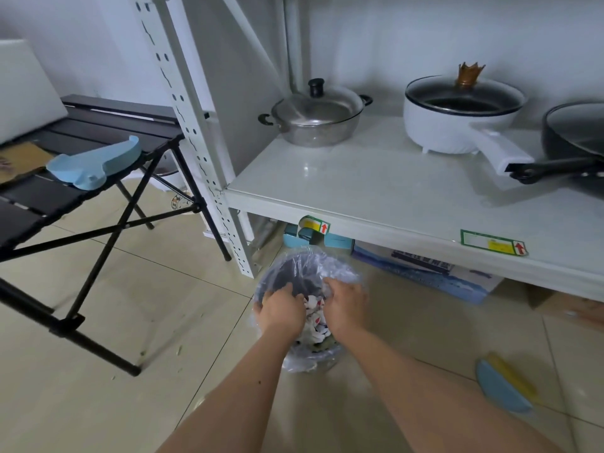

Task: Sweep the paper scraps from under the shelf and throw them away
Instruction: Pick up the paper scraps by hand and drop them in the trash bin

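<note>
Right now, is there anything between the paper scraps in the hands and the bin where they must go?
Nothing visible. Both hands, left and right, hold the scraps directly over the open bin. Only its clear liner lines the rim, and it does not cover the opening.

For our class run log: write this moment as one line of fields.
stage: disposal | hands: left hand and right hand over bin | paper scraps: between hands | brush: on floor
</note>
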